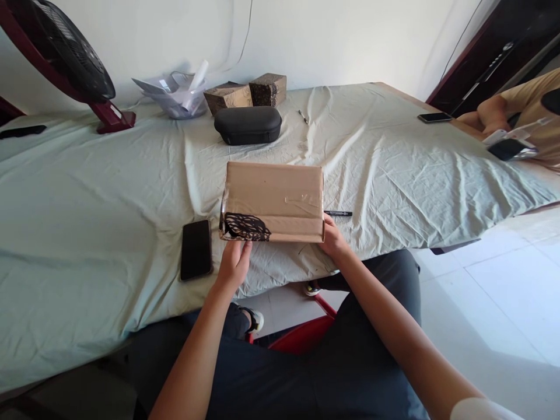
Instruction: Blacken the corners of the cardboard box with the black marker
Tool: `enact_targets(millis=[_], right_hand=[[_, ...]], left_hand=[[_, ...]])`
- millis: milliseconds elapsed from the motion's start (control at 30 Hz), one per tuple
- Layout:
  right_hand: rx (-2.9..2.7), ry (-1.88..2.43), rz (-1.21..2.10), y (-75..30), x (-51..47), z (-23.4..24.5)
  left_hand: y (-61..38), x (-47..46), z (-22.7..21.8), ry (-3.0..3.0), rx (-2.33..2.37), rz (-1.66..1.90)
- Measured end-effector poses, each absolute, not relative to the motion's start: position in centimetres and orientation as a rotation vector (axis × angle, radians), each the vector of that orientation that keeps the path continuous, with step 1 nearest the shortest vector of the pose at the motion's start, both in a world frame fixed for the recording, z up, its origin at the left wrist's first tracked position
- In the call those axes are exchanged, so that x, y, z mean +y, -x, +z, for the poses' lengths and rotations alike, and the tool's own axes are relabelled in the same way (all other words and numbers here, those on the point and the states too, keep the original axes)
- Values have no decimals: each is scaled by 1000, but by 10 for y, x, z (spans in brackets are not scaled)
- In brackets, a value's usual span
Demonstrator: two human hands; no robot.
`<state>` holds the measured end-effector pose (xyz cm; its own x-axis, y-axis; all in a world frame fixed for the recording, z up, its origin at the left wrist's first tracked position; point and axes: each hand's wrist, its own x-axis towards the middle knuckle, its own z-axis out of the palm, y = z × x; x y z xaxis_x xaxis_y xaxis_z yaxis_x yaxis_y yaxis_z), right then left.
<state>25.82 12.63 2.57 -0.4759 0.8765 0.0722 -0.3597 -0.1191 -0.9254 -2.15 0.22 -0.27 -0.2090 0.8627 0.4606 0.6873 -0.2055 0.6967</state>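
A brown cardboard box (273, 192) with clear tape and a black scribble on its lower left is held between both my hands over the near side of the table. My left hand (235, 261) grips its lower left edge, with some fingers hidden beneath. At the lower right corner, my right hand (333, 236) is closed on the box; its fingertips are partly out of sight. A black marker pen (339, 213) lies just right of the box. Left of the box, a dark smartphone (196, 249) rests on the cloth.
On the pale green tablecloth (109, 192), a black zip case (248, 125) sits behind the box, near two patterned boxes (268, 89), a plastic basket (177, 105) and a fan (74, 58). A second pen (303, 116) and phone (434, 117) lie farther back. Another person's arm (494, 114) is at right.
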Motion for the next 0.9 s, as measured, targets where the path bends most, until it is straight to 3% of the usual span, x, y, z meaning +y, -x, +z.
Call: enact_targets(millis=[733,900], right_hand=[[-1135,476,1844,-252,131,16],[-1219,459,1886,-252,142,32]], left_hand=[[14,-7,44,-1809,1923,1304],[11,-4,62,-1740,1852,1292]])
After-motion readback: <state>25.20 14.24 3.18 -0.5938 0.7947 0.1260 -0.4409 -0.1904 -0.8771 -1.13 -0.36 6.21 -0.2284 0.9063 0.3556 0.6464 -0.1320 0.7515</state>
